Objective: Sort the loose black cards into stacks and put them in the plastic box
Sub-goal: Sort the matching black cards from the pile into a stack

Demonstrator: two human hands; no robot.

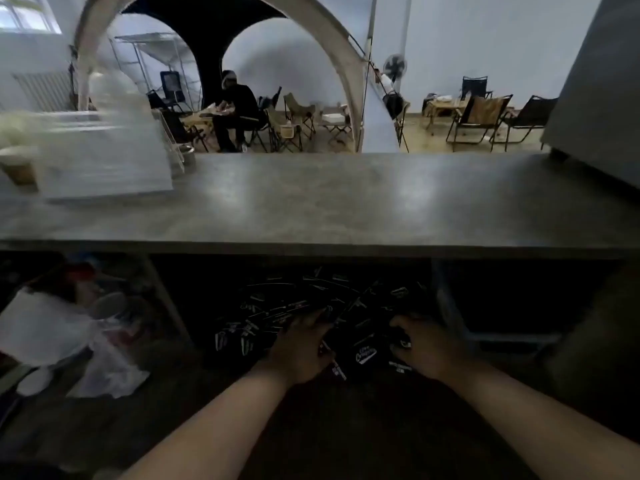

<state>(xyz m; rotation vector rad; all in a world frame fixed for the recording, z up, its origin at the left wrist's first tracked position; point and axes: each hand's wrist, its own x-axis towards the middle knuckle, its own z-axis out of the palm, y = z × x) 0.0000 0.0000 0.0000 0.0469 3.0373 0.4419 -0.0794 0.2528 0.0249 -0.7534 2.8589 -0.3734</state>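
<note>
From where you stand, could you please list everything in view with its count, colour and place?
black cards: loose pile, too many to count, black with white print, shelf under the counter
counter: one, grey, across the middle
plastic box: one, clear, blurred, counter's left end
plastic bags: a few, white, lower left below the counter
folding chairs: several, dark and tan, floor beyond the counter
seated person: one, dark clothes, beyond the counter
fan: one, dark, by the far wall
left hand: one, in the card pile, grip too dark to tell
right hand: one, on the pile's right side, grip too dark to tell
</note>
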